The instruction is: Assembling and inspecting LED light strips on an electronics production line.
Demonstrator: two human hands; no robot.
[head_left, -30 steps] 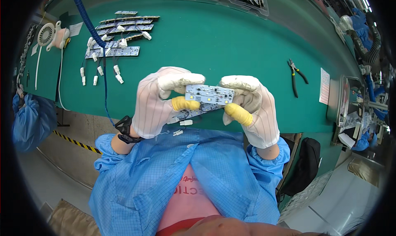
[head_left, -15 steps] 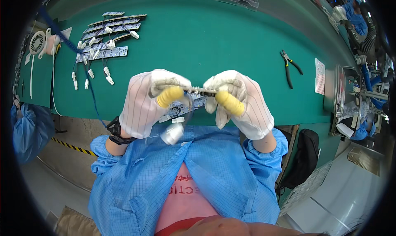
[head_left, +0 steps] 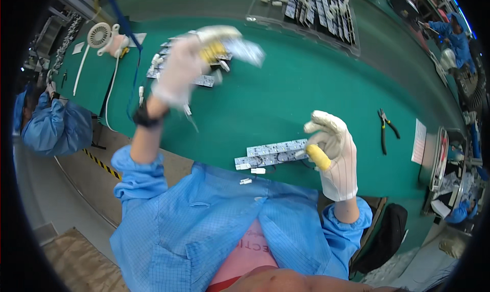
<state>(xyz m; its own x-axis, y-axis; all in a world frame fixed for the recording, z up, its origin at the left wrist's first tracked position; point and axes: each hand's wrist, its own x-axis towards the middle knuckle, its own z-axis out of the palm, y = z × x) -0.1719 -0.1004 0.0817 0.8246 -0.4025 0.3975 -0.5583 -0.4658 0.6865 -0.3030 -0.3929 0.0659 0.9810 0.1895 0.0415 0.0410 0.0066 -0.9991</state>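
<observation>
Up at the far left, the left hand (head_left: 186, 67), in a white fabric glove with a yellow fingertip cover, is raised over the green work mat (head_left: 286, 93) and pinches a small pale rectangular circuit board (head_left: 244, 49); both are blurred, so the grip cannot be read finely. Beneath that hand lie rows of similar narrow grey board strips (head_left: 204, 80) with little white connectors (head_left: 141, 93) scattered beside them. The right hand (head_left: 332, 151), gloved the same way, is half curled near the person's chest, its yellow-capped finger touching the end of two long grey strip boards (head_left: 270, 153) lying flat on the mat's near edge; whether it grips them I cannot tell. Black-handled pliers (head_left: 387, 126) rest well apart to the right, and a clear tray of boards (head_left: 311, 8) sits at the far side.
</observation>
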